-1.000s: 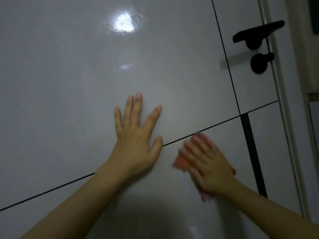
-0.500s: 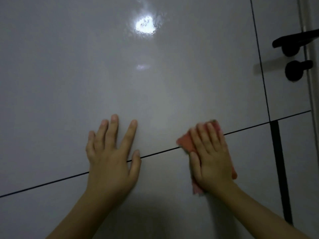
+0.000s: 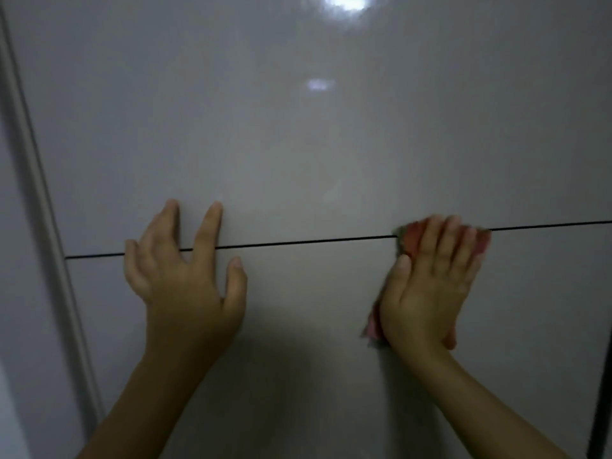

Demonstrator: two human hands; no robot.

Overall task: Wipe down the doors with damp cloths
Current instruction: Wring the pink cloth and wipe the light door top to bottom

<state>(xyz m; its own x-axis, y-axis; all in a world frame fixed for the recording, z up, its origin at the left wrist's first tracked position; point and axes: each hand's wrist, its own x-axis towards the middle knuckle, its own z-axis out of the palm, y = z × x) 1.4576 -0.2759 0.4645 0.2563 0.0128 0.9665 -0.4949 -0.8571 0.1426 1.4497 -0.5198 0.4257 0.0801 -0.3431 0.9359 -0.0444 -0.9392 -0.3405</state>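
My right hand (image 3: pixel 427 286), fingers straight and together, presses the pink damp cloth (image 3: pixel 412 238) flat over the glossy grey door's (image 3: pixel 298 144) thin black groove (image 3: pixel 298 241); left hand (image 3: pixel 185 276), fingers spread, braces me (steadying, I judge).

A broad, glossy stretch of the door (image 3: pixel 314 144) is left bare above both hands, with only light reflections seen on it. The thin dark groove (image 3: pixel 298 242) that crosses the panel is spanned at its left end by the left hand (image 3: pixel 185 279), whose fingers are spread against the surface, and toward the right by the right hand (image 3: pixel 427 286), which is laid flat on the reddish cloth (image 3: pixel 412 236). Between the two hands an unoccupied band of door is found. On the left, sideways room is bounded by the door frame edge (image 3: pixel 43 210); at the lower right a dark vertical strip (image 3: pixel 599 392) is met.
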